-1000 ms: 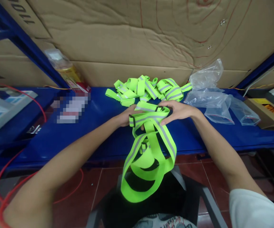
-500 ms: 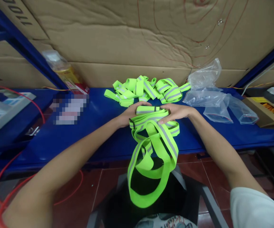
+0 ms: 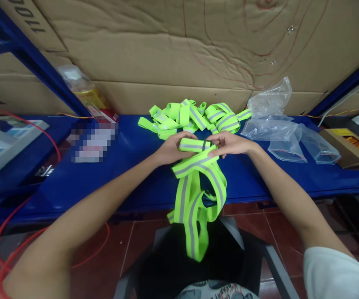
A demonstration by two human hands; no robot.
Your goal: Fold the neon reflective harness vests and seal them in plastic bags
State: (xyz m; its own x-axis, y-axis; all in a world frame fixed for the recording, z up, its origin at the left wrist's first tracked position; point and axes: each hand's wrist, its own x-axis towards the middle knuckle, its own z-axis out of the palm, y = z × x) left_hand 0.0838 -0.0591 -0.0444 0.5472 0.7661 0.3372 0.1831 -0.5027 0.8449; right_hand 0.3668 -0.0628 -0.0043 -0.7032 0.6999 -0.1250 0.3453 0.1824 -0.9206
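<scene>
A neon-green strap with a grey stripe (image 3: 184,193) is gathered between my hands, its loops hanging over the table's front edge. My left hand (image 3: 175,148) grips the folded upper part from the left, fingers behind it. From the right, my right hand (image 3: 227,144) pinches the strap beside a small black buckle (image 3: 207,145), thumb on top. Just behind my hands, a pile of similar green straps (image 3: 182,115) lies on the blue table (image 3: 132,145).
Clear plastic bags (image 3: 269,128) lie at the right, beside an open cardboard box (image 3: 350,145). A bottle with a yellow label (image 3: 86,93) stands back left. Cardboard (image 3: 154,50) lines the back. A red hose (image 3: 3,241) curves at lower left.
The hanging loops have drawn up and narrowed, and the bundle's folds have shifted. My right hand has moved slightly, its fingers now curled nearer the buckle.
</scene>
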